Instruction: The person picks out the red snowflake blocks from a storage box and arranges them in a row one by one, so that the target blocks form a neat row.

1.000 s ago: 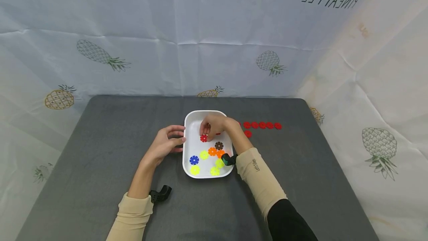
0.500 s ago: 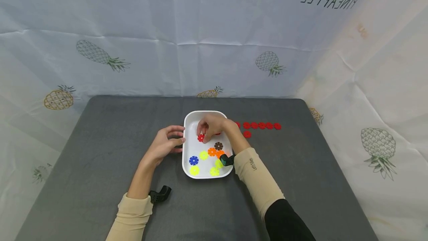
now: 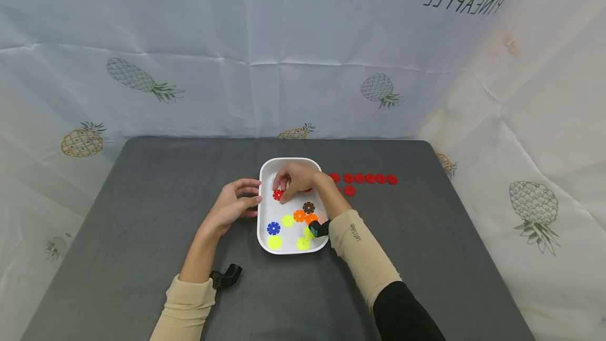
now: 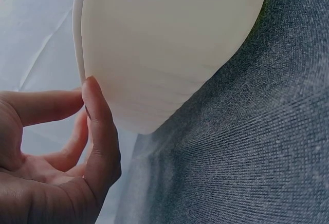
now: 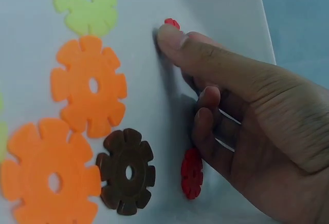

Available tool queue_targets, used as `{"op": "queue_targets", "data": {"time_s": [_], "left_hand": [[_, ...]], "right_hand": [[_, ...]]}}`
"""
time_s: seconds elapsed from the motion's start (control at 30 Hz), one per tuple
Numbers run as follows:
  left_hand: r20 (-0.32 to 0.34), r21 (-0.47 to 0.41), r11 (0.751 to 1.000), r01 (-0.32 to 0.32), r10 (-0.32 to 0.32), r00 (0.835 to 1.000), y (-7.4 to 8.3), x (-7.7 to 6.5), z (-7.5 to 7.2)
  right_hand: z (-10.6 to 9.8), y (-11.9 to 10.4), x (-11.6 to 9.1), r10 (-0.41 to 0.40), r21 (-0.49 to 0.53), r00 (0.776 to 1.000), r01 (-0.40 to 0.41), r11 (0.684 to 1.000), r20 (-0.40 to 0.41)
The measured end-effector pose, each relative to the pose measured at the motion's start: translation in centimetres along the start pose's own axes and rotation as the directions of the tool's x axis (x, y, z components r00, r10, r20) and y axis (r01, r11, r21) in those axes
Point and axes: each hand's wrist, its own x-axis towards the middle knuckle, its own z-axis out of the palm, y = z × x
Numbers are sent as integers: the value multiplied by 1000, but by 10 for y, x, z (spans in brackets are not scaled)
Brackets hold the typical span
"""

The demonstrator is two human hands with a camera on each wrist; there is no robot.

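A white tray [image 3: 268, 209] holds several notched plastic building discs. My left hand [image 3: 229, 207] grips its left rim, thumb and index finger meeting at the edge in the left wrist view. Inside the tray, my right hand [image 3: 299, 177] pinches a red notched disc [image 3: 278, 194] near the left wall. Only a sliver of that disc shows past the thumb tip in the right wrist view. Another red disc [image 5: 192, 173] lies under the right hand's lower fingers. Beside it are a brown disc [image 5: 115, 175] and orange discs [image 5: 77, 88].
Yellow discs [image 3: 274, 242] and a blue disc [image 3: 273, 228] lie in the tray's near part. Right of the tray, several red discs [image 3: 370, 178] form a row on the grey table [image 3: 416, 236], with more red below it [image 3: 349, 191]. A patterned curtain [image 3: 303, 99] hangs behind.
My right hand has shifted left inside the tray, and the red disc at its fingertips has moved left with it. The left hand has stayed on the rim.
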Motion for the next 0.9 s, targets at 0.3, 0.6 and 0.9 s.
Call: {"op": "queue_targets", "data": {"time_s": [0.3, 0.6, 0.9], "left_hand": [[4, -5, 1000, 0, 0, 1000, 0, -1, -1], [3, -2, 1000, 0, 0, 1000, 0, -1, 0], [-2, -5, 1000, 0, 0, 1000, 1, -1, 1]], "right_hand": [[-2, -2, 2, 13, -12, 1000, -13, 1000, 20], [-2, -5, 1, 32, -9, 999, -31, 999, 24], [0, -8, -2, 50, -13, 999, -49, 999, 9]]}}
